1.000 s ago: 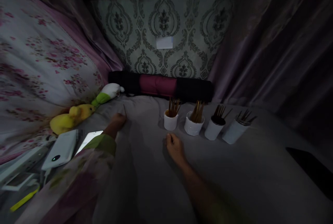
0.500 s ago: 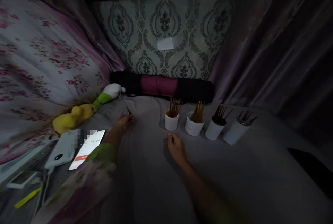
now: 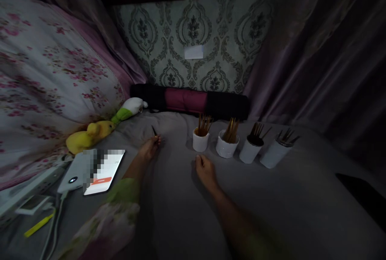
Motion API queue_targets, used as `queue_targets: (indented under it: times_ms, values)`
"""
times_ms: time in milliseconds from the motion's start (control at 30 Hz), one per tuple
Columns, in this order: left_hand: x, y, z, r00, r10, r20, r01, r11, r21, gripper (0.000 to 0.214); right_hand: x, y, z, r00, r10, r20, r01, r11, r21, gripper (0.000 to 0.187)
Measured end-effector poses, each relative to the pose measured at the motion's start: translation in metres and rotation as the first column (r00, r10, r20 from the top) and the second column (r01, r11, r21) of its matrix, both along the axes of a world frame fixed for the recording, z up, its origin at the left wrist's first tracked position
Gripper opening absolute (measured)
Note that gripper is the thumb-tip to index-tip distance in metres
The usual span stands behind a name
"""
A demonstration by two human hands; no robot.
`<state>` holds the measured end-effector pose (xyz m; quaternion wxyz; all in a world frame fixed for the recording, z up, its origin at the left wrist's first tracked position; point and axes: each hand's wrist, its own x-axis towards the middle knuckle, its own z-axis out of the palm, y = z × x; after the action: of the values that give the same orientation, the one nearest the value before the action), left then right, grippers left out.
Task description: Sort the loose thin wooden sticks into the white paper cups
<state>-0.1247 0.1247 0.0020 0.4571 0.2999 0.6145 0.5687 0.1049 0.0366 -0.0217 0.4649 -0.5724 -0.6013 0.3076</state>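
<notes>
My left hand (image 3: pixel 150 148) pinches a thin, dark, pointed tool (image 3: pixel 154 131), its tip angled up and away; its exact kind is too small and dim to make out. Curled into a loose fist, my right hand (image 3: pixel 205 171) rests on the grey sheet (image 3: pixel 175 195), and nothing shows in it. Just beyond it stands a white cup (image 3: pixel 200 142) of thin brown sticks (image 3: pixel 204 122). To its right are a wider white cup (image 3: pixel 226 147), a white cup with a dark rim (image 3: pixel 249 152) and a tilted pale cup (image 3: pixel 274 154), all holding sticks.
Left of my left arm lie a lit phone (image 3: pixel 105 175), a power bank (image 3: pixel 74 173), a power strip (image 3: pixel 33 189) and a yellow strip (image 3: pixel 39 224). Plush toys (image 3: pixel 90 135) line the left side. A black and maroon roll (image 3: pixel 187 101) lies along the wall. A dark flat object (image 3: pixel 358 197) is at right.
My left hand has shifted slightly to the right with the pointed tool. The view has moved a little; my right hand and the cups stay as they were.
</notes>
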Motion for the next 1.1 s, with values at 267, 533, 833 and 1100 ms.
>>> queue_targets:
  times_ms: [267, 533, 833, 1100]
  values:
    - [0.022, -0.024, -0.009, 0.948, -0.066, 0.312, 0.030, 0.992, 0.119, 0.012, 0.000, -0.001, 0.000, 1.000, 0.024, -0.001, -0.024, 1.000, 0.008, 0.036]
    - [0.048, -0.045, -0.019, 0.908, -0.116, 0.404, 0.046, 0.983, 0.177, 0.008, 0.001, -0.002, 0.002, 1.000, 0.018, 0.017, -0.018, 1.000, -0.012, 0.035]
    - [0.080, -0.068, -0.017, 0.884, -0.134, 0.449, 0.070, 0.985, 0.156, 0.016, 0.002, 0.002, -0.003, 1.000, 0.020, 0.019, -0.020, 1.000, 0.007, 0.037]
    - [0.100, -0.090, -0.019, 0.875, -0.186, 0.447, 0.119, 0.977, 0.174, 0.021, 0.004, 0.003, -0.001, 0.993, 0.076, -0.093, -0.080, 0.996, -0.040, 0.037]
